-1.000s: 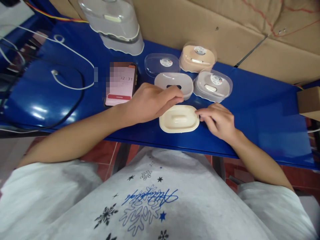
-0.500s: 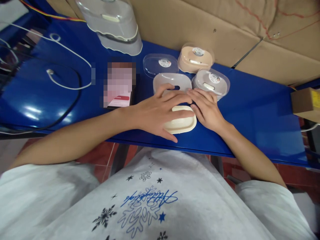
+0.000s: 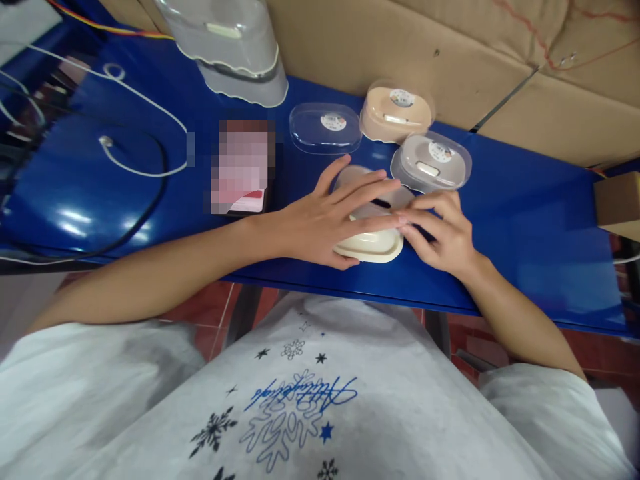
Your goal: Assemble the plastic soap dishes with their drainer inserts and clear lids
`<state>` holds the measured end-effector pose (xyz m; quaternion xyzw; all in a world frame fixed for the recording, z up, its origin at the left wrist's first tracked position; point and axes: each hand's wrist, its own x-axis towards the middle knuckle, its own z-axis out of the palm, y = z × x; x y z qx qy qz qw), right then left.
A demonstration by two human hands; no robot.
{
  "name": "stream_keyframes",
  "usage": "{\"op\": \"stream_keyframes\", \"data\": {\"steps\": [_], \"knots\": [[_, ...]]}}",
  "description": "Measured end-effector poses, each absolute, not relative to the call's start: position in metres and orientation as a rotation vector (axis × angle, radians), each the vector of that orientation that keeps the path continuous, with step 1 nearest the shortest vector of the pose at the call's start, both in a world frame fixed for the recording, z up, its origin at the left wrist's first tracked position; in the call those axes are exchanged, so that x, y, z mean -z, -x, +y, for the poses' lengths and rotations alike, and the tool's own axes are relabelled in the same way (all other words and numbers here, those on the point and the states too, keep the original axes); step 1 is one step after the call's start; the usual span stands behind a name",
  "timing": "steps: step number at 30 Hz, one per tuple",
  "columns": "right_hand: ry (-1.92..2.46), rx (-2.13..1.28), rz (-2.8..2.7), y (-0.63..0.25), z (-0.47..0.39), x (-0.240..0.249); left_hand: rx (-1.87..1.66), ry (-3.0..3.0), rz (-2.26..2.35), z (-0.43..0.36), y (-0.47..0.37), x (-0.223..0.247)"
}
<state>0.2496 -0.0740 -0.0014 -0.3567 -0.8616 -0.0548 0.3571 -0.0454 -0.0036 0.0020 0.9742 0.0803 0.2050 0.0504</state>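
My left hand (image 3: 335, 217) lies palm down with its fingers spread over a whitish oval cover (image 3: 361, 175) with a dark slot and over a cream oval tray (image 3: 377, 248). Its thumb rests by the tray's near left edge. At the right end of the two parts, my right hand (image 3: 443, 230) is closed, fingertips pinched at the cover's edge beside my left index finger. Cover and tray sit close together, the cover on the far side. How they meet is hidden under my fingers.
Behind my hands are a clear oval lid (image 3: 325, 130) with a round sticker, a peach slotted box (image 3: 397, 110) and a greyish slotted box (image 3: 433, 163). Left stand a blurred-out phone (image 3: 245, 160) and stacked grey boxes (image 3: 225, 47). Cables (image 3: 145, 173) lie on the blue table (image 3: 540, 233).
The whitish cover has come nearer and to the right, up against the tray. My right hand has shifted right and its fingers have curled into a pinch. My left hand stays spread.
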Motion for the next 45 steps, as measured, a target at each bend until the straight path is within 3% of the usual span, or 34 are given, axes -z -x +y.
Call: {"op": "stream_keyframes", "data": {"steps": [6,14,25,30,33,40,45], "knots": [[0.728,0.020,-2.382,-0.241,-0.089,-0.009,-0.524,-2.932,0.367,0.001,0.047,-0.007],[0.895,-0.078,-2.514,-0.237,-0.092,-0.005,-0.272,-2.774,0.504,0.004,0.047,-0.011],[0.882,0.123,-2.408,-0.240,-0.095,-0.011,-0.591,-2.337,0.293,0.010,0.050,-0.020],[0.883,0.276,-2.343,-0.241,-0.094,-0.017,-0.898,-2.267,0.687,0.044,0.059,-0.015],[0.867,0.296,-2.342,-0.240,-0.091,-0.015,-0.796,-2.491,1.005,0.061,0.067,0.000],[0.939,0.172,-2.396,-0.244,-0.091,-0.006,-0.571,-2.648,1.190,0.054,0.067,0.004],[0.914,0.079,-2.418,-0.245,-0.090,-0.004,-0.722,-2.572,1.093,0.064,0.071,0.014]]}}
